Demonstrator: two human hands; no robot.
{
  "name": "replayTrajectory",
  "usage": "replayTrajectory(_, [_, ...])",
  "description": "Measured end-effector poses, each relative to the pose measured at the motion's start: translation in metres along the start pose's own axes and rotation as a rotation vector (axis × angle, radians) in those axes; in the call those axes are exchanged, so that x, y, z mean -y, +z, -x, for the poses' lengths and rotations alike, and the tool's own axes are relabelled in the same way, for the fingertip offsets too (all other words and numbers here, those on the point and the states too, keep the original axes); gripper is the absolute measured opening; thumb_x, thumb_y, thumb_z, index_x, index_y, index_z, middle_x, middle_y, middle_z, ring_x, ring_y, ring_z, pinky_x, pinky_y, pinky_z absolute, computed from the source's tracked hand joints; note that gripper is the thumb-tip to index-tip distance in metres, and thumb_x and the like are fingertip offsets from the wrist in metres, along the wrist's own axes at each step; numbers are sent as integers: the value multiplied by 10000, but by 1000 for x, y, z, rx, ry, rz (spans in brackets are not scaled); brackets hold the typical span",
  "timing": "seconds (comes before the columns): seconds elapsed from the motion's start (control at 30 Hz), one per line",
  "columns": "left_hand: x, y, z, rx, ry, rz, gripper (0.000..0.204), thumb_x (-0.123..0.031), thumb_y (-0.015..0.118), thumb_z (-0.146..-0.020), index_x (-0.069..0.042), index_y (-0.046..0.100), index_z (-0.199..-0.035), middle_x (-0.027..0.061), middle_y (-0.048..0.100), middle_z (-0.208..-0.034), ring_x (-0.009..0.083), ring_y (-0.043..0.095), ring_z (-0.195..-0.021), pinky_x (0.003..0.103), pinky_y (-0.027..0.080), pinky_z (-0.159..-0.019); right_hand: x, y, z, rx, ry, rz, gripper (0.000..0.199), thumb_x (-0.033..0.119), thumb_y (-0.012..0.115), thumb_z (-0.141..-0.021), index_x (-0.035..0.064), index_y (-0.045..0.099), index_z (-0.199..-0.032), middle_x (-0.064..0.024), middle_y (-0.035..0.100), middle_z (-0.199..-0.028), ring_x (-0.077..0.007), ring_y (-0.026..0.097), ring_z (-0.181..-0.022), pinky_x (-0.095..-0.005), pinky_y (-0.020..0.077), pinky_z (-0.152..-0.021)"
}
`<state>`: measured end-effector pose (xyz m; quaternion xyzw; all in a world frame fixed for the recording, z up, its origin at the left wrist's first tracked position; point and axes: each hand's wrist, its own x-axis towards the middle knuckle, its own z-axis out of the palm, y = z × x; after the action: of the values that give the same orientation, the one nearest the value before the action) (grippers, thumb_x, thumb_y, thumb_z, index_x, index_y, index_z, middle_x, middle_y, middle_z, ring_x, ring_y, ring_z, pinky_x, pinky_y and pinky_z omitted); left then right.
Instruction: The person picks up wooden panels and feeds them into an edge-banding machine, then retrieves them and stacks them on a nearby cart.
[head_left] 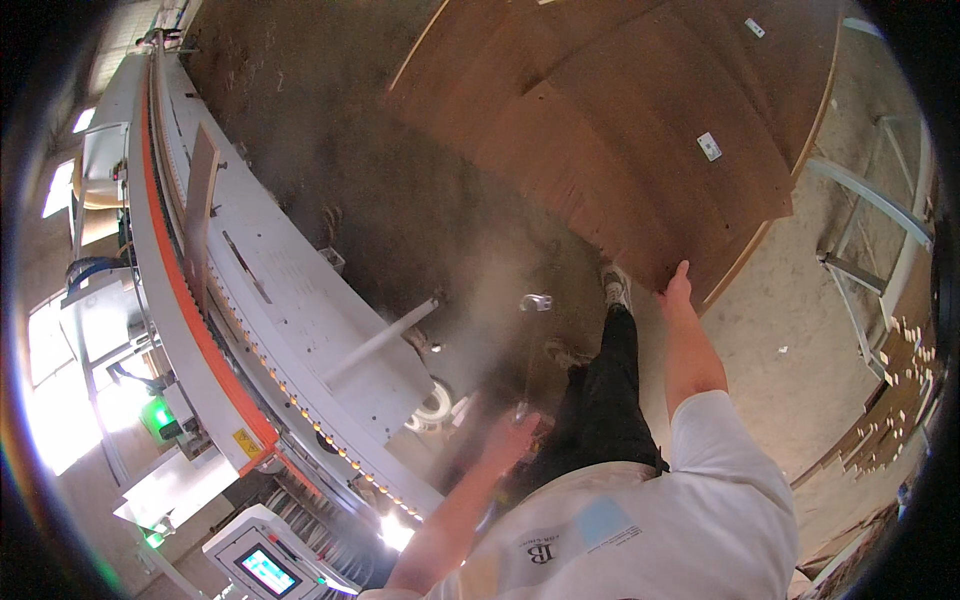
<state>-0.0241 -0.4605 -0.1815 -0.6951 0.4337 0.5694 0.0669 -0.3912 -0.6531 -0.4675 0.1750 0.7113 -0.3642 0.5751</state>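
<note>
My right hand [677, 286] reaches forward and touches the near corner of a stack of large brown wooden boards [640, 130] lying on the floor ahead; the fingers rest on the top board's edge. My left hand [508, 438] is blurred, low in front of me beside the long white machine [290, 300], with its fingers apart and nothing in it. My black trouser leg and shoe [614, 285] stand beside the stack's corner.
The long white machine with an orange strip [190, 310] runs along my left, with a narrow wooden panel [200, 210] standing on it and a screen panel [265, 570] at its near end. A pale metal frame [880, 220] and small wood offcuts [900, 380] are at the right.
</note>
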Motion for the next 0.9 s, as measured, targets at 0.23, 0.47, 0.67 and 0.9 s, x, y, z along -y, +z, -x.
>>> replayTrajectory(0.23, [-84,-32,-12,66,-211,383,332,-402,597,-997,-71,628,-984,36,589,-668,149,539,-591,339,440,-571,4,-69,66,196,10,41,846,668,398,-992,63,249,-1563,-156,363,-1571,-351,443,-1376,-516,460,-1034])
replayTrajectory(0.47, [-149,-36,-40,108,-89,765,383,-436,566,-1016,-93,641,-1171,-11,598,-875,157,586,-794,332,532,-647,-3,-204,150,191,40,332,819,739,406,-943,98,474,-1448,-92,624,-1319,-282,656,-1060,-454,555,-843])
replayTrajectory(0.67, [-173,-6,-68,297,-29,1034,497,-442,557,-1018,-140,537,-1412,18,570,-1004,145,553,-902,441,607,-808,-6,-303,173,233,180,323,787,710,443,-950,84,498,-1423,-126,596,-1375,-281,639,-1166,-460,569,-827])
replayTrajectory(0.9, [-180,11,-72,307,-60,1014,426,-502,600,-983,-168,609,-1248,-20,550,-889,133,546,-857,416,555,-736,9,-282,207,167,124,325,650,595,353,-1020,93,509,-1402,-104,600,-1362,-292,643,-1115,-511,515,-949])
